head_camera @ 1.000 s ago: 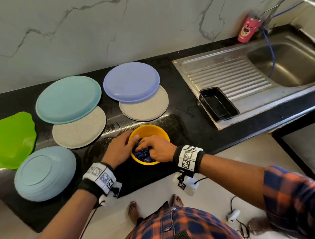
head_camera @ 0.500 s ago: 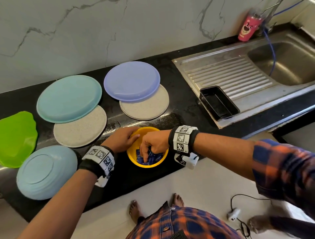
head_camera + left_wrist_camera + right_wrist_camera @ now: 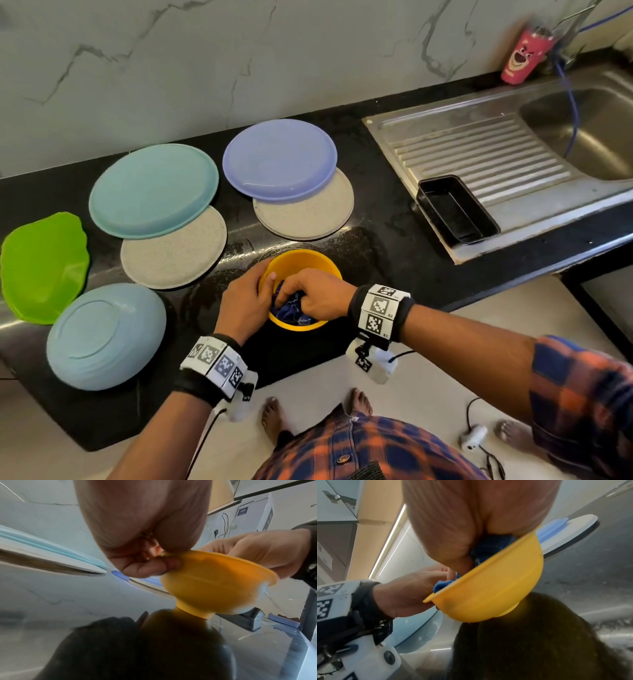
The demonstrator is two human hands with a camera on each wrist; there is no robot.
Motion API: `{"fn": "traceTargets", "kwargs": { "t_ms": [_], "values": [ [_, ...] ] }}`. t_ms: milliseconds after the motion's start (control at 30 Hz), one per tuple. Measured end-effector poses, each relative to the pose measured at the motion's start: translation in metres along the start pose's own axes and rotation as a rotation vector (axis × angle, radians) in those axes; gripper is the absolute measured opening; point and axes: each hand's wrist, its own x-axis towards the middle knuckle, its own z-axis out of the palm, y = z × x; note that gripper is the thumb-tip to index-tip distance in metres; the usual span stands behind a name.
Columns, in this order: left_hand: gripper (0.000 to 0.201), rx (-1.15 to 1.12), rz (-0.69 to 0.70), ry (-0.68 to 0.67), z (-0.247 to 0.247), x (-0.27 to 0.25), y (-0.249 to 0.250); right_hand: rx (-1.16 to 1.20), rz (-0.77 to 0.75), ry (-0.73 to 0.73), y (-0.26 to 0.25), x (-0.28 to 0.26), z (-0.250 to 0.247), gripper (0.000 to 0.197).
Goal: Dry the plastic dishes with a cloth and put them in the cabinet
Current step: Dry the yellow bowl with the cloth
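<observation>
A yellow plastic bowl [image 3: 301,262] [image 3: 212,588] [image 3: 496,588] stands tilted on the black counter [image 3: 387,219] near its front edge. My left hand [image 3: 245,301] [image 3: 145,561] grips the bowl's left rim, thumb inside. My right hand [image 3: 313,294] [image 3: 467,545] holds a bunched blue cloth [image 3: 291,310] [image 3: 489,547] and presses it inside the bowl. Several plates lie upside down on the counter: a teal one [image 3: 154,190], a purple one [image 3: 279,159], two speckled beige ones [image 3: 174,248] [image 3: 308,209], a light-blue one [image 3: 102,335] and a green wavy one [image 3: 42,263].
A steel sink [image 3: 582,137] with a ribbed drainboard is at the right, with a black rectangular tray [image 3: 457,209] on it. A pink cup [image 3: 522,56] stands at the back by the tap. The marble wall [image 3: 239,61] runs behind the counter. A wet patch [image 3: 239,246] lies around the bowl.
My right hand has swept the cloth round inside the bowl, and the wrist has swung from near the bowl's front to its right. My left hand has kept its hold on the rim.
</observation>
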Motion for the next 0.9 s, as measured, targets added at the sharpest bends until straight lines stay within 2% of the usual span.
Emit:
{"fn": "traceTargets", "kwargs": {
  "t_ms": [100,267,367,467,600,733,900],
  "values": [
    [0.049,-0.001,0.056,-0.059,-0.006,0.009,-0.006,0.017,-0.019,-0.092,0.003,0.002,-0.007,0.055],
    [0.051,0.071,0.163,-0.318,-0.017,0.041,-0.003,-0.066,-0.059,-0.331,-0.002,0.002,-0.031,0.057],
    [0.053,0.145,0.172,-0.377,-0.021,0.052,0.004,-0.110,-0.073,-0.337,-0.003,0.003,-0.031,0.057],
    [0.059,0.138,0.105,-0.314,-0.019,0.042,0.006,-0.104,-0.097,-0.282,0.002,-0.001,-0.023,0.055],
    [0.063,0.067,-0.067,-0.143,-0.011,0.017,0.006,-0.069,-0.072,-0.193,0.006,-0.001,-0.018,0.057],
    [0.054,0.012,-0.073,-0.054,-0.004,-0.004,0.011,-0.081,-0.065,-0.152,-0.001,-0.001,-0.016,0.053],
    [0.042,0.026,-0.071,-0.028,-0.002,0.000,0.017,-0.084,-0.062,-0.245,-0.004,-0.003,-0.026,0.054]
  ]
}}
